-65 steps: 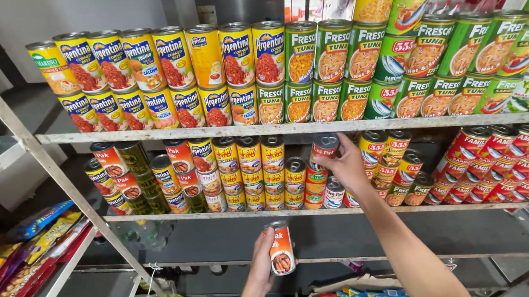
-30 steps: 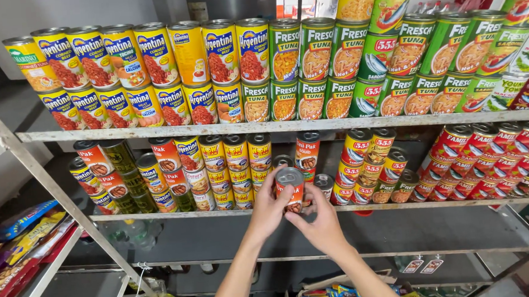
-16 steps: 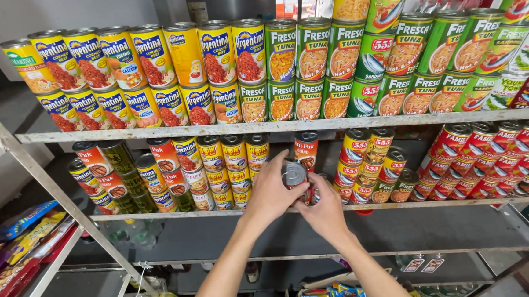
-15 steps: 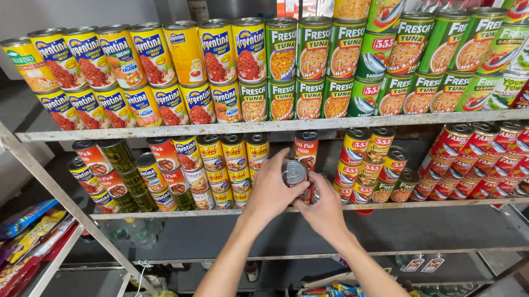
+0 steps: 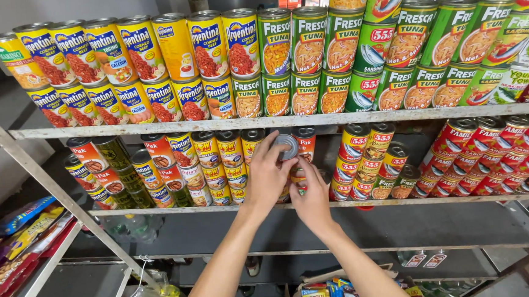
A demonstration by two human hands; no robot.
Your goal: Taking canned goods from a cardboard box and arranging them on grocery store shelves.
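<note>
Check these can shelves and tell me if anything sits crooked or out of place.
On the middle shelf, the left hand holds a can tipped, its silver end facing the camera. Cans beside it stand stacked in rows; the right hand steadies below. No spill or damage shows.

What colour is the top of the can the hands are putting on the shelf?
Shiny silver-grey metal. The top of the can shows best in the head view, by the left hand's fingertips.
</note>
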